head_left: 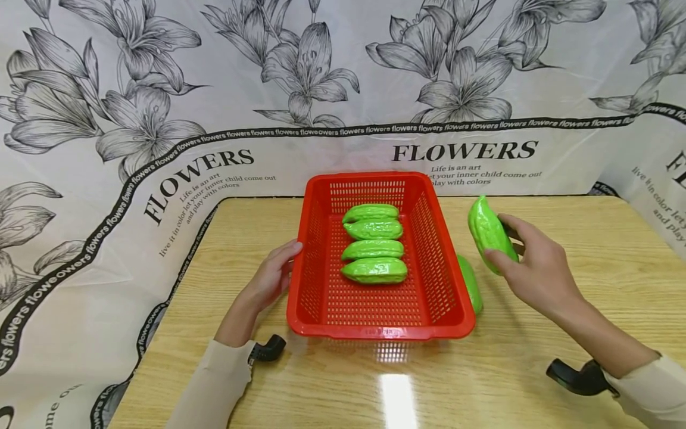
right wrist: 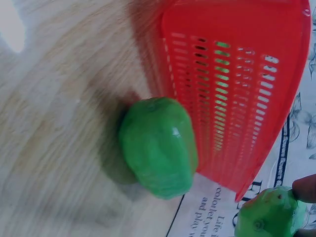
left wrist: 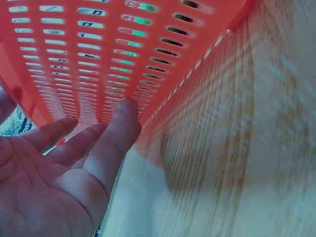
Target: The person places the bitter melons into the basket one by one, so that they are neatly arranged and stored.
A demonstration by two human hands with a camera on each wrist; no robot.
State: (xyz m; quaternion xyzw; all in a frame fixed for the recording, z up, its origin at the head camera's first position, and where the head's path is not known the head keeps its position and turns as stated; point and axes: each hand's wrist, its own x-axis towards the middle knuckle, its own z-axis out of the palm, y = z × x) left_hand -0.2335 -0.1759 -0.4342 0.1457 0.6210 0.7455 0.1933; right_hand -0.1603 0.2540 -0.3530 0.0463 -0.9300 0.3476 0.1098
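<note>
A red perforated plastic basket (head_left: 380, 330) sits on the table. Inside, several glossy green bitter melons (head_left: 374, 271) lie crosswise in a column. The fingers of my left hand (head_left: 273, 271) touch the basket's left rim and outer wall; the left wrist view shows them fairly straight against it. Raised to the right of the basket, my right hand (head_left: 538, 268) grips another bitter melon (head_left: 489, 232) between thumb and fingers, its pointed end up. On the table against the basket's right side rests one more green melon (right wrist: 160, 148), partly hidden by the rim in the head view.
The light wooden table (head_left: 589, 250) extends on both sides of the basket. Behind it and at the sides hangs a white cloth (head_left: 343, 155) with printed flowers and lettering. A black wrist mount (head_left: 581, 378) juts from each sleeve.
</note>
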